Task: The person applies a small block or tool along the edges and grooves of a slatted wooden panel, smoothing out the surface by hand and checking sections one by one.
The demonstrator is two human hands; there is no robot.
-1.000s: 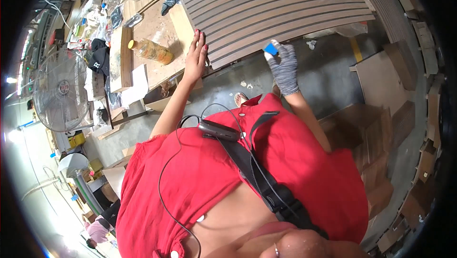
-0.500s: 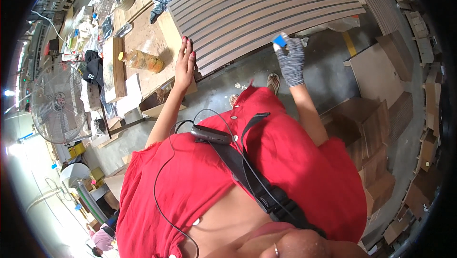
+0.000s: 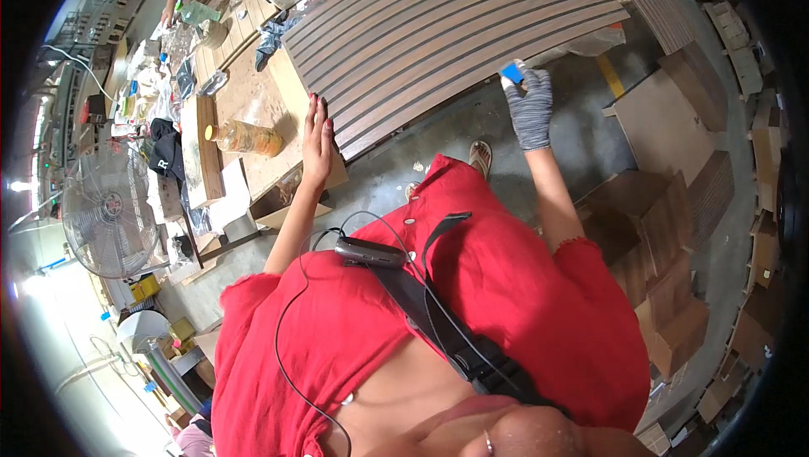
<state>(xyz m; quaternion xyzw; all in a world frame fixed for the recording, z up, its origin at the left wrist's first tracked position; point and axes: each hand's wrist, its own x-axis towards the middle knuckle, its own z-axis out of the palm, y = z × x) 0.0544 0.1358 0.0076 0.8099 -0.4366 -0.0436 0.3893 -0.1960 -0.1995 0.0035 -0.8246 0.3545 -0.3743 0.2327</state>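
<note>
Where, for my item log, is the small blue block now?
In the head view, upper right of centre, the small blue block is pinched in the grey-gloved right hand, beside the near edge of the brown, dark-striped panel.

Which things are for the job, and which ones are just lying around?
Seem part of the job:
striped panel, its edge by the left hand
blue block, held in the right hand
grey glove, worn on that hand

Seem just to be around:
bottle, lying on its side
black cap
fan, off to the left
</note>
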